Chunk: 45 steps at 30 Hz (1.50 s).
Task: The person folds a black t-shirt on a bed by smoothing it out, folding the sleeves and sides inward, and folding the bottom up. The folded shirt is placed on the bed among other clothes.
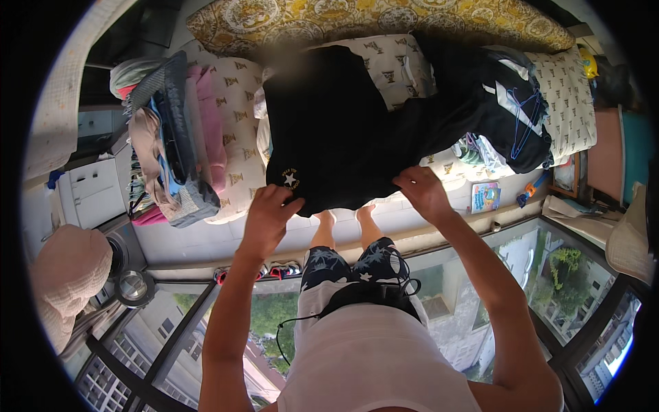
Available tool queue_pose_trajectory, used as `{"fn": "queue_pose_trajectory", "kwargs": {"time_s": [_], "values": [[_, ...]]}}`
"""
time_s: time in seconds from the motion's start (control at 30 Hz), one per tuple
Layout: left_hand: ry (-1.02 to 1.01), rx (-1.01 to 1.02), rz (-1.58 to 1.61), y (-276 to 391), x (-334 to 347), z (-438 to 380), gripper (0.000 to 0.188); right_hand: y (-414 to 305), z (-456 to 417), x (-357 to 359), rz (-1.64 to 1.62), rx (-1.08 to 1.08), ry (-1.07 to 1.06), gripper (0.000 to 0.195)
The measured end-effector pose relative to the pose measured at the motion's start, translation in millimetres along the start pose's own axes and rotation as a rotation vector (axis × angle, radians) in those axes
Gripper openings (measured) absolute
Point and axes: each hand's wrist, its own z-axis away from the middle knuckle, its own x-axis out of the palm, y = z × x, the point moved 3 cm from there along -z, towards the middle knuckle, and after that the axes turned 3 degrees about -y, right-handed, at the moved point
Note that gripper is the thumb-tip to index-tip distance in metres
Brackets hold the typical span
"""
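A black garment with a white star print (329, 134) hangs spread out between my two hands, over the near side of a cushioned seat. Its lower left corner is pinched by my left hand (272, 213). My right hand (423, 193) grips the lower right edge. Behind and to the right, more black cloth (458, 116) lies on the seat; where it parts from the held garment I cannot tell. Blue wire hangers (525, 123) rest on that dark cloth. A blurred patch covers the held garment's upper left corner.
Folded and piled clothes (172, 139) lie at the seat's left end. A patterned yellow bolster (381, 18) runs along the back. On the floor at right are a picture book (485, 198) and an orange and blue toy (530, 190). Shoes (283, 270) stand by the window ledge.
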Motion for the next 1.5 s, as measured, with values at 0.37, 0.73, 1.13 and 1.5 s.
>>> {"fn": "queue_pose_trajectory", "kwargs": {"time_s": [0.37,0.73,1.13,1.5], "values": [[0.219,-0.578,0.222,-82.9,185.0,66.7,0.021,74.1,44.4,100.4,-0.224,0.799,0.328,0.032],[0.246,-1.327,0.500,-151.5,212.6,35.0,0.041,113.9,-19.8,101.1,0.051,0.875,0.382,0.029],[0.766,-1.390,1.116,-125.8,199.1,70.9,0.013,90.0,45.9,83.4,-1.754,1.260,0.871,0.022],[0.690,-1.521,1.820,-134.0,200.3,57.9,0.033,91.6,24.1,65.8,-0.803,1.077,0.723,0.012]]}}
